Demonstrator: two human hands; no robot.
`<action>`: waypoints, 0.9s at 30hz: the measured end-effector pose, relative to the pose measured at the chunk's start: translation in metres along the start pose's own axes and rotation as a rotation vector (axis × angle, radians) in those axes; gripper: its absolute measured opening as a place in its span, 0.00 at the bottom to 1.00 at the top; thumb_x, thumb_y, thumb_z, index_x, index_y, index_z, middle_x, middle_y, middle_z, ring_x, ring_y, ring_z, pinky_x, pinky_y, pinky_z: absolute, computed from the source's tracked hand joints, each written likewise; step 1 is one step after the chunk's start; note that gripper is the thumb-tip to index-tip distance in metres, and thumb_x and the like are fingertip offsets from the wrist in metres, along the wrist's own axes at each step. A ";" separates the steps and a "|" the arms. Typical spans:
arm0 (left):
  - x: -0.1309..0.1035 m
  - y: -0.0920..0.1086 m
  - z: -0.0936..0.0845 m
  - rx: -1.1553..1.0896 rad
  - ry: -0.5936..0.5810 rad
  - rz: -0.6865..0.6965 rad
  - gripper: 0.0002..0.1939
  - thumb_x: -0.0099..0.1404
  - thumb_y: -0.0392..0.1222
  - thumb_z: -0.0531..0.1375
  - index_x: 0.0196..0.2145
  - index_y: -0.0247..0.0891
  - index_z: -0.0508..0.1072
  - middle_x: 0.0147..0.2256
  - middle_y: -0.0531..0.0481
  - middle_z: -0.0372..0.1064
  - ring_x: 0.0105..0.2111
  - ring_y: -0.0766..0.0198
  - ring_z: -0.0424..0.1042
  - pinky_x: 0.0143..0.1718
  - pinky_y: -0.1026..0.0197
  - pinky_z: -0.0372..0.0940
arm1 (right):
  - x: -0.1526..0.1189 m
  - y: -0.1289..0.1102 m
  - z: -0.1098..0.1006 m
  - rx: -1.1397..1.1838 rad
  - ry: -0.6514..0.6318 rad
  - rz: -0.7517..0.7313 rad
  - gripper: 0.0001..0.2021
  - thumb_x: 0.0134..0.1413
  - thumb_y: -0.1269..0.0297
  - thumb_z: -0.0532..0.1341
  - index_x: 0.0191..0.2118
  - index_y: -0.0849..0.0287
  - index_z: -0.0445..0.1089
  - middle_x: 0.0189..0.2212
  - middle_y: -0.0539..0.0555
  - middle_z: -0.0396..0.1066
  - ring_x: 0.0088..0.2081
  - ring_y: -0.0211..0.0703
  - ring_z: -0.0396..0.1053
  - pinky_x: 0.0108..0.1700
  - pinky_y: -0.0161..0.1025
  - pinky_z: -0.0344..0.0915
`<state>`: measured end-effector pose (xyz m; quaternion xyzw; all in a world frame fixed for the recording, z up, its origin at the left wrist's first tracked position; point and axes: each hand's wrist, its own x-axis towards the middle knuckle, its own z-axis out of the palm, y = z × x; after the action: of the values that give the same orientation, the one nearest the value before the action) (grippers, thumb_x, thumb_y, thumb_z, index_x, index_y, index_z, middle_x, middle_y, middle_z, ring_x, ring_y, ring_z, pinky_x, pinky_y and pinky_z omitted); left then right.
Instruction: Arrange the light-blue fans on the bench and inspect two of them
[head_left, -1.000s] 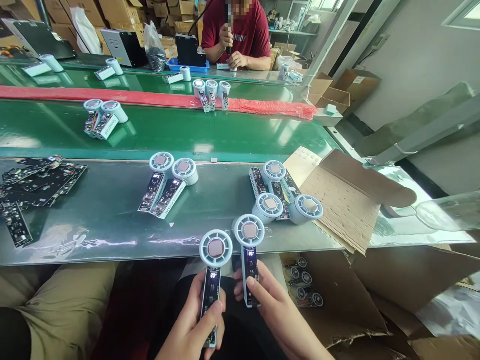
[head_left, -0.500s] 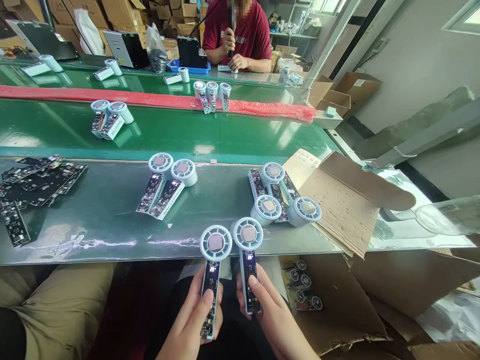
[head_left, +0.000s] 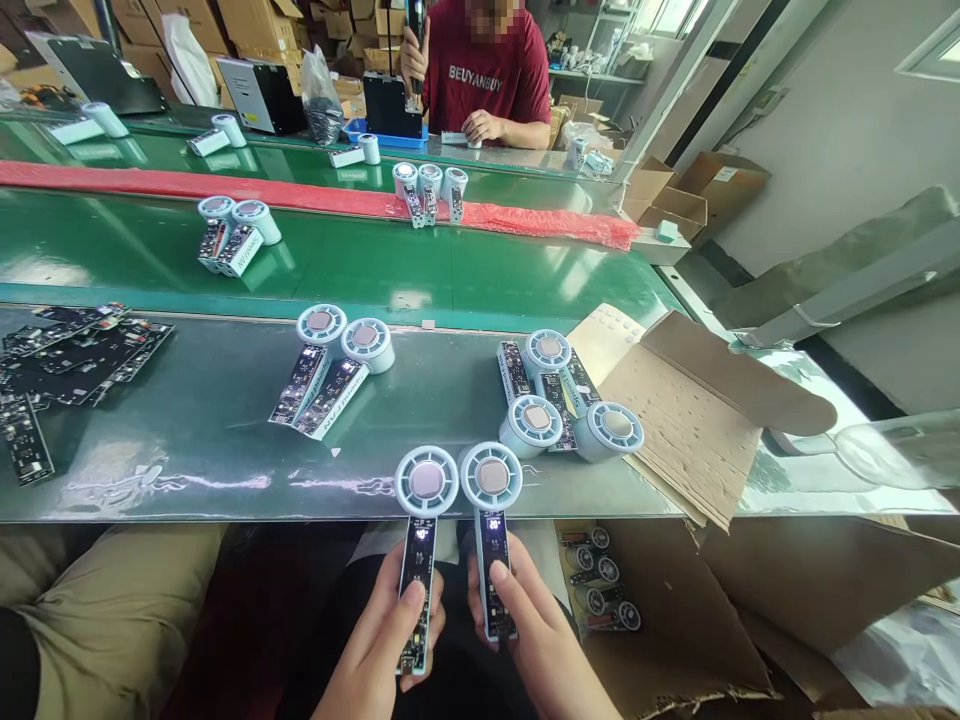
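Note:
My left hand (head_left: 386, 650) grips the handle of a small pale-blue hand fan (head_left: 424, 500) with a bare circuit board and a lit display. In my right hand (head_left: 536, 645) is a second fan (head_left: 491, 495) of the same kind, its display also lit. Both round heads stand side by side, almost touching, over the near edge of the glossy worktop (head_left: 210, 450). My thumbs rest on the handles.
Two fans (head_left: 334, 355) lie mid-worktop and three more (head_left: 562, 395) lie beside an open cardboard flap (head_left: 675, 400). Black circuit boards (head_left: 67, 360) are piled at left. A box with more fans (head_left: 604, 580) stands below right. Across the green conveyor (head_left: 450, 270) a person in red works.
Both fans have moved closer together and slightly left. The fans on the green conveyor have drifted right. The person opposite has raised a tool higher.

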<state>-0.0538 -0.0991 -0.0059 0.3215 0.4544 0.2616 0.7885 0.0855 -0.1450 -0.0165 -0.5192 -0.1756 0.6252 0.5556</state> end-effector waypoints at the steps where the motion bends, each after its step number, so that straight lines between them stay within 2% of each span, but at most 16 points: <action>1: -0.001 0.003 0.001 0.019 0.011 -0.016 0.18 0.64 0.55 0.54 0.47 0.44 0.61 0.28 0.54 0.57 0.22 0.72 0.52 0.18 0.71 0.48 | 0.000 0.000 -0.001 -0.013 0.002 -0.003 0.21 0.57 0.48 0.57 0.50 0.56 0.63 0.26 0.48 0.59 0.26 0.38 0.54 0.29 0.35 0.53; 8: -0.003 0.014 0.006 0.053 0.048 -0.026 0.16 0.64 0.54 0.53 0.45 0.44 0.65 0.28 0.53 0.57 0.21 0.71 0.49 0.20 0.68 0.46 | -0.002 -0.003 0.001 0.009 0.011 0.040 0.22 0.56 0.47 0.57 0.50 0.56 0.64 0.25 0.48 0.60 0.25 0.38 0.54 0.27 0.34 0.52; 16: -0.002 0.013 0.005 0.036 0.046 -0.037 0.19 0.62 0.56 0.54 0.47 0.45 0.64 0.29 0.53 0.57 0.23 0.71 0.52 0.20 0.68 0.45 | -0.002 0.002 0.000 0.081 0.037 0.050 0.24 0.54 0.48 0.59 0.52 0.55 0.63 0.27 0.50 0.62 0.25 0.38 0.54 0.26 0.34 0.52; 22: -0.003 0.012 0.004 0.104 0.130 -0.095 0.21 0.61 0.58 0.55 0.49 0.50 0.63 0.30 0.52 0.61 0.24 0.70 0.56 0.21 0.70 0.48 | -0.003 0.006 -0.004 0.051 0.060 0.060 0.23 0.57 0.48 0.57 0.52 0.58 0.62 0.26 0.49 0.61 0.25 0.37 0.54 0.26 0.33 0.52; 27: -0.003 0.012 0.006 0.084 0.117 -0.095 0.21 0.61 0.57 0.55 0.50 0.49 0.63 0.30 0.53 0.61 0.22 0.72 0.53 0.20 0.71 0.44 | -0.003 0.007 -0.006 0.028 0.031 0.060 0.23 0.58 0.48 0.57 0.53 0.58 0.61 0.28 0.50 0.62 0.26 0.37 0.55 0.27 0.33 0.53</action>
<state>-0.0515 -0.0955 0.0068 0.3167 0.5249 0.2228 0.7580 0.0867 -0.1525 -0.0232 -0.5261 -0.1425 0.6358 0.5464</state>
